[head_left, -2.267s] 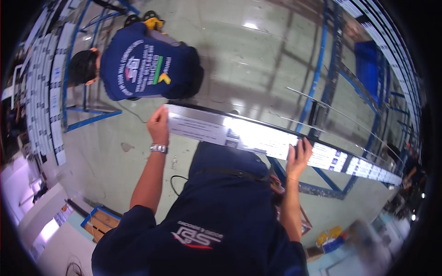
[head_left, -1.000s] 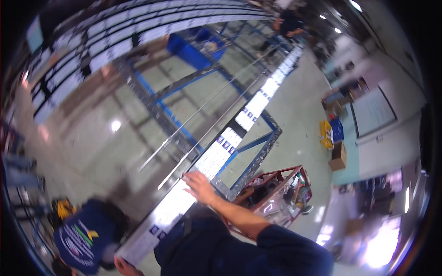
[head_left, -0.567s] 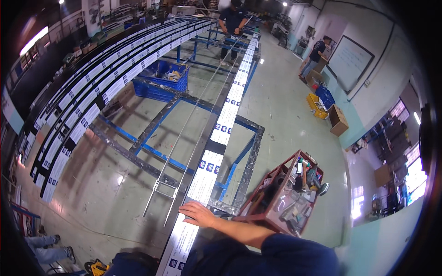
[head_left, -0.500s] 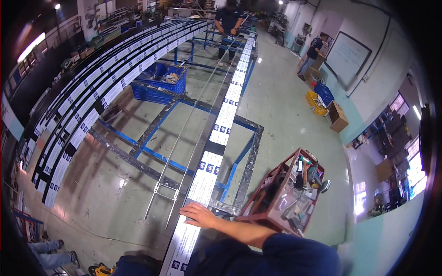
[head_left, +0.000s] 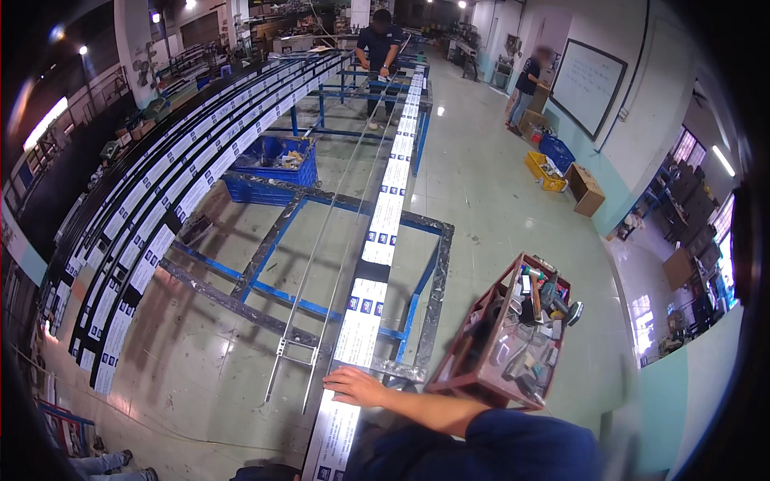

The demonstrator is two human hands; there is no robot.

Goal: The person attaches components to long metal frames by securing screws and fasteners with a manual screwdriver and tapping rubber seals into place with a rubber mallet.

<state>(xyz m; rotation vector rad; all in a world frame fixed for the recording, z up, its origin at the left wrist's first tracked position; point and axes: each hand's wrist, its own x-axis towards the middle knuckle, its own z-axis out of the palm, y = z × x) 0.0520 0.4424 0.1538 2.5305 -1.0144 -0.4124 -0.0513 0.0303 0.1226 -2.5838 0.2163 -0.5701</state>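
Over the right part of the blue metal frame (head_left: 440,289) runs one long, narrow strip (head_left: 387,215), covered by white film (head_left: 359,335) with dark blue squares (head_left: 366,306); its near end comes past the frame, toward us. Just before the frame's near edge, we rest our right hand (head_left: 358,386) on this strip; its fingers (head_left: 342,379) lie stretched across the top face, slightly apart, and they touch the film. For our left hand, we cannot tell how the fingers stand. Over the middle of the frame pass two thin grey rails (head_left: 280,353). To the right of the frame we have one dark red cart (head_left: 481,389), with tools (head_left: 536,301) piled in its top. Left of the frame, many black and white strips (head_left: 152,255) lie side by side. Beyond the frame, on its left, is a blue crate (head_left: 269,191), and farther back stands a co-worker (head_left: 378,44).
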